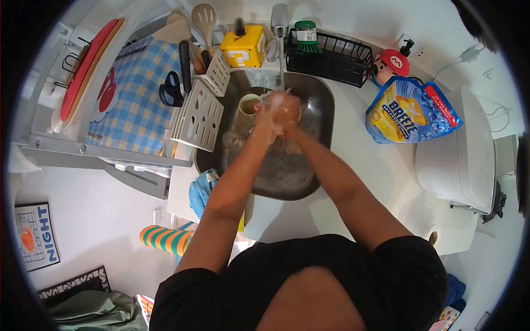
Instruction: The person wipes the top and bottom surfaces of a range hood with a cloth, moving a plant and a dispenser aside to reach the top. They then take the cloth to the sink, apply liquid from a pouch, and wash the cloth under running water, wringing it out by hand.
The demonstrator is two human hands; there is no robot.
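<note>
Both my hands are close together in the stream from the tap [280, 22], over the metal sink [323, 118]. My left hand [266, 122] is nearer the mug, and my right hand [288, 113] overlaps it on the right. Splashing water and motion smear the fingers, and I cannot tell what, if anything, is between them. A pale mug [243, 105] stands in the sink just left of my hands. Lower down, a clear glass [232, 141] lies near the sink's left wall.
Left of the sink are a white utensil rack [200, 118], scissors [171, 89] and a blue cloth [202, 193]. Behind it stand a yellow question-mark box [243, 48], a green-topped brush [306, 36] and a black wire basket [337, 60]. A Breeze pouch [408, 113] and white appliance [458, 154] stand right.
</note>
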